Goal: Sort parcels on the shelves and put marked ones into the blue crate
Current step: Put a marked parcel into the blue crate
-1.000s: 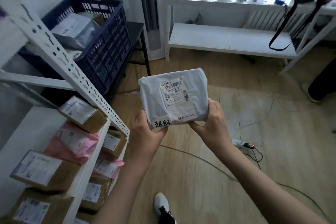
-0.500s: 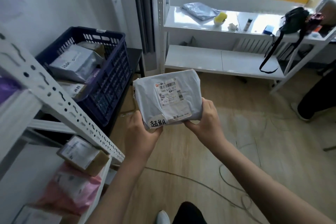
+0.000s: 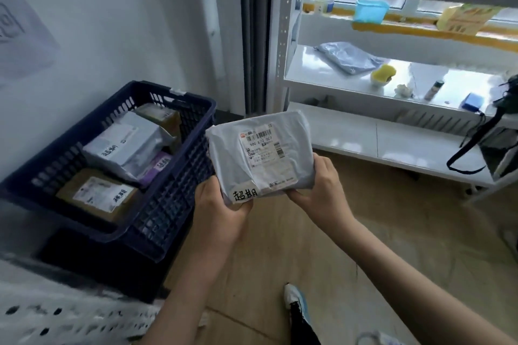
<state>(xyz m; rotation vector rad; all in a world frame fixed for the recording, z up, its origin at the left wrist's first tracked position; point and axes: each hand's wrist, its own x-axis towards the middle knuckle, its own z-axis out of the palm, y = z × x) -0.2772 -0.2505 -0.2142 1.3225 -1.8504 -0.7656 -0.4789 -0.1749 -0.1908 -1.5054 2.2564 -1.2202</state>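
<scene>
Two hands, left hand [image 3: 221,210], right hand [image 3: 322,190], gripping grey parcel [image 3: 260,154] between them

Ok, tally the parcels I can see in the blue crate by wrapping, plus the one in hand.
Grey poly bag in blue crate: 1
Brown cartons in crate: 2
Purple parcel in crate: 1
Grey poly bag in both hands: 1
Total: 5 visible; more may lie underneath.
</scene>
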